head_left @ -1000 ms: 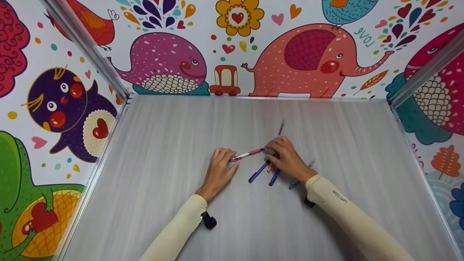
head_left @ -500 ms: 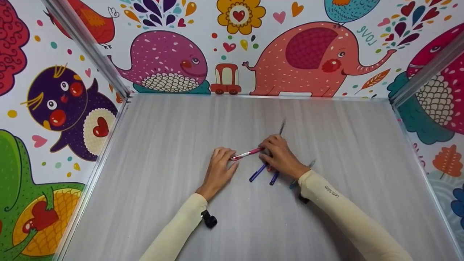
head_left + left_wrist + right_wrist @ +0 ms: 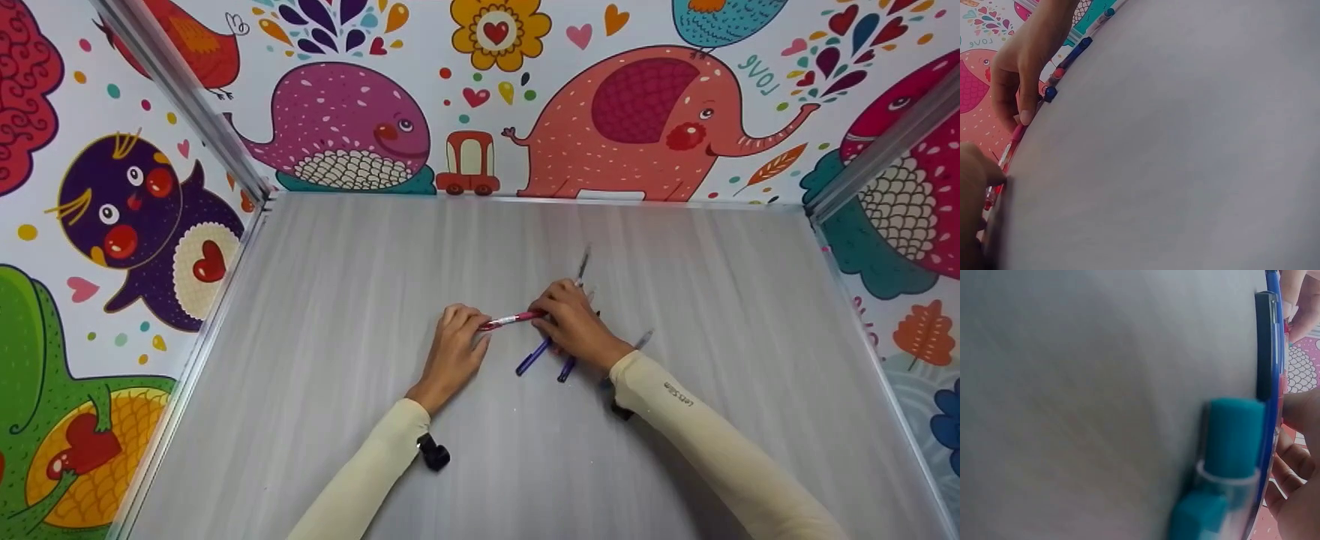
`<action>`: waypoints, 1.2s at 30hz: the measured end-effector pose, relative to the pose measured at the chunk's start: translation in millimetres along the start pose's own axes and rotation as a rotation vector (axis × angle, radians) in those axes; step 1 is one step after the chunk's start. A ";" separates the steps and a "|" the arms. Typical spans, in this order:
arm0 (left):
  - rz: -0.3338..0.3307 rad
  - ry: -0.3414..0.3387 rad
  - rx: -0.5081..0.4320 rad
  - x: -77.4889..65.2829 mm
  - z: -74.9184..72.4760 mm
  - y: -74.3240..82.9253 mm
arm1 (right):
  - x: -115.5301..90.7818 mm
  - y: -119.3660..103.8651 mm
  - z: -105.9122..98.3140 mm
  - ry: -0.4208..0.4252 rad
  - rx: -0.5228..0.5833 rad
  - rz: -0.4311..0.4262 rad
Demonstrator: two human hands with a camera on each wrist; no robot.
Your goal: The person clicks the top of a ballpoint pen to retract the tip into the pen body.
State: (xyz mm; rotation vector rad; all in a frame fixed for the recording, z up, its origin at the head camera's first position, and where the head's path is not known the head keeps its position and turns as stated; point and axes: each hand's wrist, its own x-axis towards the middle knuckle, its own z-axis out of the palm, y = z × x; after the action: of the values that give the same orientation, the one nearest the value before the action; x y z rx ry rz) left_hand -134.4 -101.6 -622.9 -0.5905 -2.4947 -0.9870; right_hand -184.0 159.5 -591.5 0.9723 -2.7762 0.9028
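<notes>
A pink pen [image 3: 511,321] with a pale printed barrel lies nearly level between the two hands in the head view. My right hand [image 3: 576,324] pinches its right end between thumb and fingers. At the other end, my left hand [image 3: 453,346] holds the tip with its fingers; the thumb lies close by. Beneath and around the right hand are several pens, partly covered by it: a blue pen [image 3: 532,358], another blue pen [image 3: 567,369] and a clear-barrelled pen [image 3: 584,262]. A teal-capped pen [image 3: 1235,439] looms large in the right wrist view.
The pens lie on a grey wood-grain table [image 3: 337,300]. Walls with cartoon animals [image 3: 622,127] rise along its back and sides, with metal strips [image 3: 187,112] at the corners. A small black wrist camera [image 3: 433,453] sits on the left sleeve.
My right hand has shifted a little left, bringing the pink pen's right end lower, so the pen lies flatter. The left hand has stayed almost in place.
</notes>
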 end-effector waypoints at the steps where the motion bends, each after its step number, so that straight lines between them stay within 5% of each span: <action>1: 0.001 0.000 0.004 0.3 0.3 0.0 | 0.1 -0.1 0.2 -0.003 -0.004 -0.003; 9: -0.014 -0.027 -0.001 0.7 0.0 1.7 | -1.9 -3.2 -1.2 -0.009 -0.053 0.008; 25: 0.002 -0.048 -0.152 14.7 -19.7 16.2 | -16.3 -25.3 -20.0 0.006 -0.035 -0.134; 36: 0.007 0.023 -0.345 36.0 -24.8 40.1 | -30.2 -43.1 -23.7 -0.009 0.166 -0.047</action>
State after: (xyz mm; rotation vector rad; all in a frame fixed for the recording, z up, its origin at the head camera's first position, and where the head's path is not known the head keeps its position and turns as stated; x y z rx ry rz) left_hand -138.9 -84.0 -566.3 -0.6832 -2.3146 -1.4263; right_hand -137.5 162.1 -557.3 1.0615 -2.7081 1.1388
